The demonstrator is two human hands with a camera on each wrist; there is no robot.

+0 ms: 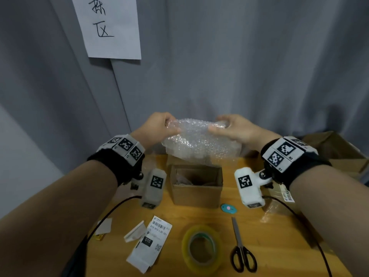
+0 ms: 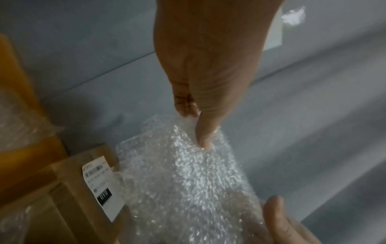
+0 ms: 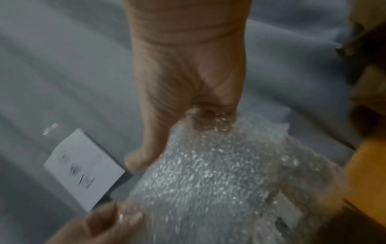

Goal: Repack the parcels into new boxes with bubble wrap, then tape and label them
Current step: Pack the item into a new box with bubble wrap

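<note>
A sheet of clear bubble wrap (image 1: 197, 138) hangs in the air above a small open cardboard box (image 1: 196, 186) on the wooden table. My left hand (image 1: 161, 127) pinches the sheet's upper left edge; the left wrist view shows the thumb pressed onto the bubble wrap (image 2: 188, 178). At the upper right edge my right hand (image 1: 229, 126) pinches it too, and the bubble wrap (image 3: 208, 173) fills the right wrist view under that thumb. Crumpled material lies inside the box. A labelled cardboard box (image 2: 83, 189) sits behind the sheet.
On the table (image 1: 279, 246) near me lie a tape roll (image 1: 201, 248), black-handled scissors (image 1: 240, 248), printed shipping labels (image 1: 151, 240), a small blue oval thing (image 1: 229, 208). More cardboard boxes (image 1: 337, 150) stand at the right. A grey curtain with a paper sign (image 1: 107, 27) hangs behind.
</note>
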